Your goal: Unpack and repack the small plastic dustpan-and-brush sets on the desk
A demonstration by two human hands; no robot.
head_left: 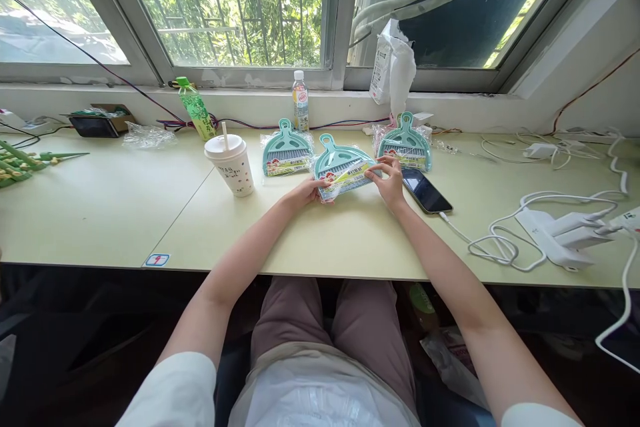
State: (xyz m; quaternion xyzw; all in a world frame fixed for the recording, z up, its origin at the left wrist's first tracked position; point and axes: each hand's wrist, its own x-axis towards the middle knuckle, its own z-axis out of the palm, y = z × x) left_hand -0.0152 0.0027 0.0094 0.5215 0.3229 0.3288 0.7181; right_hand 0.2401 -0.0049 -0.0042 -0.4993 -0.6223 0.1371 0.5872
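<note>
A teal dustpan-and-brush set in clear wrap [340, 163] lies on the pale green table [320, 233] in front of me. My left hand [306, 192] pinches its lower left corner at the printed label. My right hand [387, 180] grips its right edge, fingers curled. A second wrapped set [286, 150] lies just to the left. A third one [406, 143] sits behind my right hand.
A white paper cup with a straw [231, 163] stands left of the sets. A black phone [426, 191] on a white cable lies right of my right hand. Chargers and white cables [560, 233] crowd the right side. Two bottles [300, 101] and a white bag [393, 67] stand by the window.
</note>
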